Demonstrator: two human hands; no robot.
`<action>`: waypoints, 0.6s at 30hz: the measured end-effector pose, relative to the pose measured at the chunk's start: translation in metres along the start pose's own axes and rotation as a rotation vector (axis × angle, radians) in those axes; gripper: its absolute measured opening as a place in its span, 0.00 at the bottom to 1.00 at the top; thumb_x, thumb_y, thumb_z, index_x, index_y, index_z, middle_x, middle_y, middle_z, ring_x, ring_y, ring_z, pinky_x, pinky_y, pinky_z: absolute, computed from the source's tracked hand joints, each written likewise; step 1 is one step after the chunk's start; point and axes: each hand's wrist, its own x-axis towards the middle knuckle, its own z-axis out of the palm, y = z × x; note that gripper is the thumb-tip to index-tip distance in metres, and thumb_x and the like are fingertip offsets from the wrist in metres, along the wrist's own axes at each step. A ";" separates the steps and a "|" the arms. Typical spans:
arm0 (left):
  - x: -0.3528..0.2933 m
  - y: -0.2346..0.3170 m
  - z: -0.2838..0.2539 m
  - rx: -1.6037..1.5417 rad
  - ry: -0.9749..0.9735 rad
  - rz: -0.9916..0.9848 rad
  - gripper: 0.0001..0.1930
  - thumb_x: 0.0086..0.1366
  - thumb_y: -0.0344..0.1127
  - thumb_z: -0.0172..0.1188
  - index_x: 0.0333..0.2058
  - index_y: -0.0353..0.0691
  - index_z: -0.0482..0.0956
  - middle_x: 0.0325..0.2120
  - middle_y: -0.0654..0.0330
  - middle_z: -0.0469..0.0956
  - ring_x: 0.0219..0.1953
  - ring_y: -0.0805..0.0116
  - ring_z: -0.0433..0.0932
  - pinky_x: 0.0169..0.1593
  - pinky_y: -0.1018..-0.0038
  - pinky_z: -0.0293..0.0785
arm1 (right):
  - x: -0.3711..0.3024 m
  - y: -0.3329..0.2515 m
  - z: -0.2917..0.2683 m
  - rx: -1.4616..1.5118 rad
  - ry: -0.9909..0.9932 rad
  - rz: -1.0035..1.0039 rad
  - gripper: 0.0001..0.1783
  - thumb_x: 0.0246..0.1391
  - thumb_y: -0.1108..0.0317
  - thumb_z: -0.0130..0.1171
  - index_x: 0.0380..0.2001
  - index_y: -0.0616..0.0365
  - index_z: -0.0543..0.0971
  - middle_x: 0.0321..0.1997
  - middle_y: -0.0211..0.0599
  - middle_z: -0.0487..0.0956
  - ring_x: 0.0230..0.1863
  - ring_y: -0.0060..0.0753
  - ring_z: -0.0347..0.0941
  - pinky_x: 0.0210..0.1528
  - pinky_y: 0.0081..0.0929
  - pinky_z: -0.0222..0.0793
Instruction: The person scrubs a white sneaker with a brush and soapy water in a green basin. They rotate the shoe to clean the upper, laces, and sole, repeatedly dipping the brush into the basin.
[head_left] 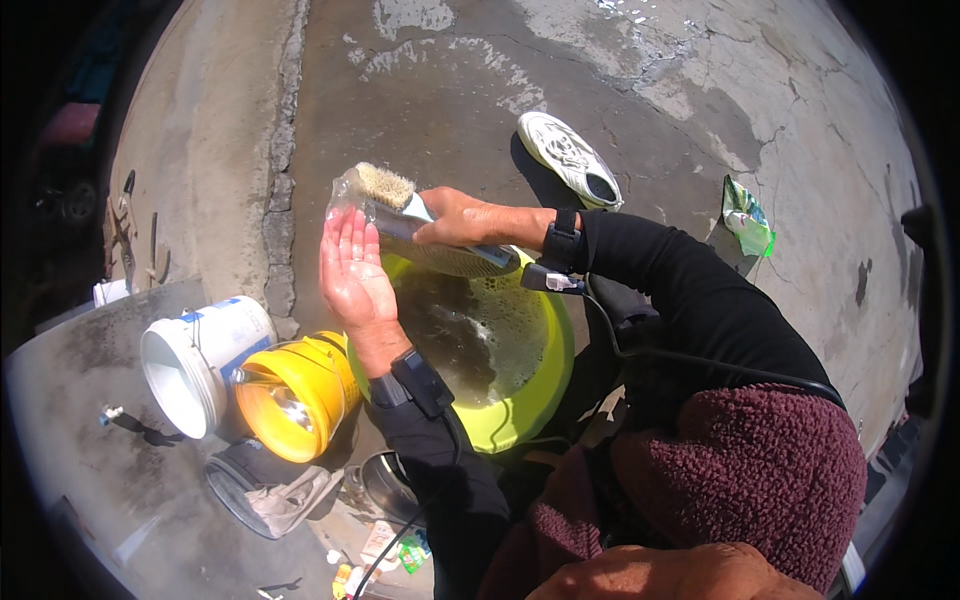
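My right hand (pixel 458 217) is closed around the pale handle of a scrub brush (pixel 386 186) with cream bristles. The brush head points left, over the far rim of a yellow-green basin (pixel 553 375). Palm up beside it, my left hand (pixel 352 270) has its fingers stretched out and looks wet. A clear film (pixel 346 192), water or plastic, spreads between my left fingertips and the bristles. Below my right hand, a grey ribbed oblong thing (pixel 460 260) lies across the basin's far side; its kind is unclear. Dark, foamy water (pixel 450 330) stands in the basin.
A white lace-up shoe (pixel 567 155) lies on the concrete beyond the basin. Farther right is a crumpled green packet (pixel 746 217). White (pixel 185 365) and yellow (pixel 300 395) buckets lie tipped at left, near a round grey container (pixel 240 490) with cloth. A cable (pixel 690 357) runs along my right arm.
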 end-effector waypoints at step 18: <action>-0.143 -0.130 -0.122 -0.078 0.862 -0.579 0.13 0.68 0.35 0.52 0.40 0.35 0.82 0.36 0.57 0.83 0.36 0.60 0.82 0.38 0.68 0.81 | -0.016 -0.029 -0.008 -0.497 0.127 -0.136 0.15 0.49 0.68 0.60 0.40 0.65 0.75 0.38 0.56 0.80 0.45 0.59 0.77 0.45 0.48 0.71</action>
